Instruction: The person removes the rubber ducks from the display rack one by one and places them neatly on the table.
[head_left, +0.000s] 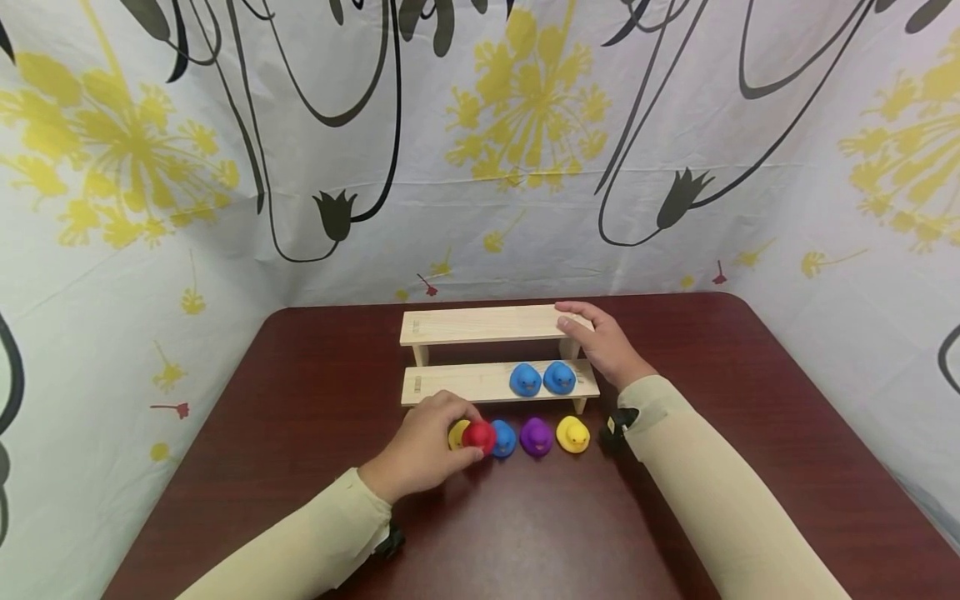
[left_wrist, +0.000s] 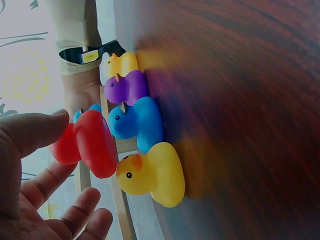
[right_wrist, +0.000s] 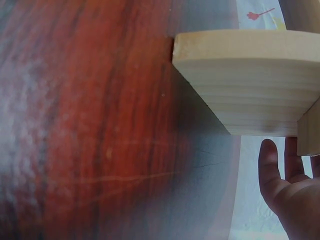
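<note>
My left hand [head_left: 420, 442] pinches a red rubber duck [head_left: 480, 436] between thumb and fingers. In the left wrist view, that red duck [left_wrist: 97, 142] is raised beside a yellow duck [left_wrist: 167, 175] on the table. A blue duck [head_left: 503, 439], a purple duck [head_left: 536, 437] and another yellow duck [head_left: 573, 435] continue the row to the right. My right hand [head_left: 609, 350] rests at the right end of the upper board [head_left: 480, 325] of a two-step wooden rack, thumb and forefinger extended over it. Two blue ducks [head_left: 525, 380] sit on the lower board [head_left: 457, 383], toward its right end.
The dark red-brown table [head_left: 337, 400] extends around the rack and in front of the row of ducks. Patterned cloth walls [head_left: 480, 242] enclose its back and sides. A black wrist strap [head_left: 619, 421] shows at the right sleeve.
</note>
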